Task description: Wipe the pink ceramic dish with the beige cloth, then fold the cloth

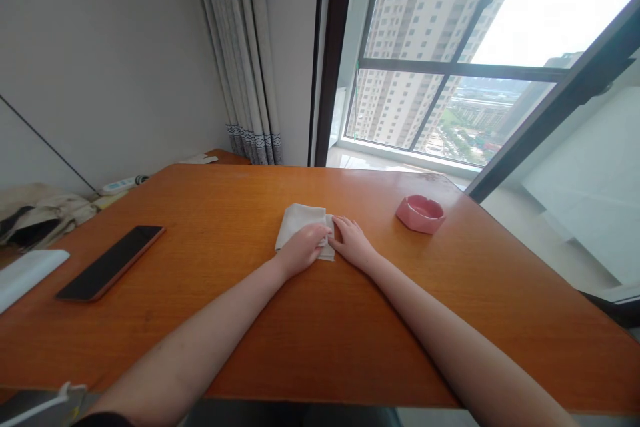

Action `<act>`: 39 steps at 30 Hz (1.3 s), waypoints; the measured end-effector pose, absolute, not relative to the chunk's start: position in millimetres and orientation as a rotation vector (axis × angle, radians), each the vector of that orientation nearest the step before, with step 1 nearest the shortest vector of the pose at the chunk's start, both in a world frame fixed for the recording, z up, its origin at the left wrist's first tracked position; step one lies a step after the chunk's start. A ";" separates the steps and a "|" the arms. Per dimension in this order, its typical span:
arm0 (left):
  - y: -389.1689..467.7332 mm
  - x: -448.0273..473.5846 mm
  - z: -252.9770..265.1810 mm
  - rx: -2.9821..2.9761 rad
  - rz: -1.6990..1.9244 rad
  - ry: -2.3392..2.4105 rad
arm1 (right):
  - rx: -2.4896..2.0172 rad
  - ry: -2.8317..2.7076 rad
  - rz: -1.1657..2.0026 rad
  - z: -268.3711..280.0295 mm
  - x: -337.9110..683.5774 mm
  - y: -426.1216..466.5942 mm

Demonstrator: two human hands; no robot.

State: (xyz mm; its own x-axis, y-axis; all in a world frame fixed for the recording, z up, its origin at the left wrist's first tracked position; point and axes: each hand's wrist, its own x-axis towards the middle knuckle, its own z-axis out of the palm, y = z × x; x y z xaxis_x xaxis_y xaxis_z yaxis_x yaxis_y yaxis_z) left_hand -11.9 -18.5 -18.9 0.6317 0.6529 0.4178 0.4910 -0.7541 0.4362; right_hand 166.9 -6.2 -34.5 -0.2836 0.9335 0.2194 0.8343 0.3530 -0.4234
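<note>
A folded white cloth (pixel 300 221) lies flat on the wooden table (pixel 225 200), a little in front of me. My left hand (pixel 303 247) rests over its near right part, with fingers curled and pinching the layers near the right edge. Along that same edge lies my right hand (pixel 351 240), palm down, its fingers stretched out and slightly apart. Those fingertips touch or nearly touch the cloth's edge. Part of the cloth is hidden under my left hand.
A pink ashtray (pixel 421 215) stands to the right. On the left lie a dark phone or tablet (pixel 113 263) and a white object (pixel 30 273), cut off by the frame. A power strip (pixel 123 185) and crumpled fabric (pixel 40 213) are beyond the left edge. Behind are a curtain (pixel 240 53) and window.
</note>
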 end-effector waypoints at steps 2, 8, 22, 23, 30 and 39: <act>-19.5 -12.8 -19.1 2.569 0.814 0.894 | -1.548 -2.192 0.327 -32.3 166.5 -6.4; -22.5 -10.7 -17.8 2.569 0.804 0.823 | -1.573 -2.208 0.348 -29.1 165.1 -6.6; 0.3 -48.3 -7.6 2.451 0.837 1.360 | -1.415 -1.970 0.249 -21.5 172.9 -7.7; 5.1 -51.8 -12.1 2.460 0.713 1.441 | -1.371 -2.012 0.234 -18.5 169.5 -10.5; -2.0 -27.1 -35.8 2.484 0.356 1.621 | -1.383 -2.314 0.192 -2.0 115.4 -24.1; 11.6 -55.2 -35.6 2.465 0.420 1.618 | -1.744 -2.372 0.165 -23.8 138.3 -38.4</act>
State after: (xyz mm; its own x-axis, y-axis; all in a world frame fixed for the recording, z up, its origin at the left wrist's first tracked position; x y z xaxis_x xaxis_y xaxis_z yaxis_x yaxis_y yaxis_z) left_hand -55.2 11.6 -35.6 0.3740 0.9162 0.1437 0.8703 -0.4003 0.2869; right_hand 138.3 -38.4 -23.8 -0.2881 0.9535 0.0888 0.9320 0.3005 -0.2028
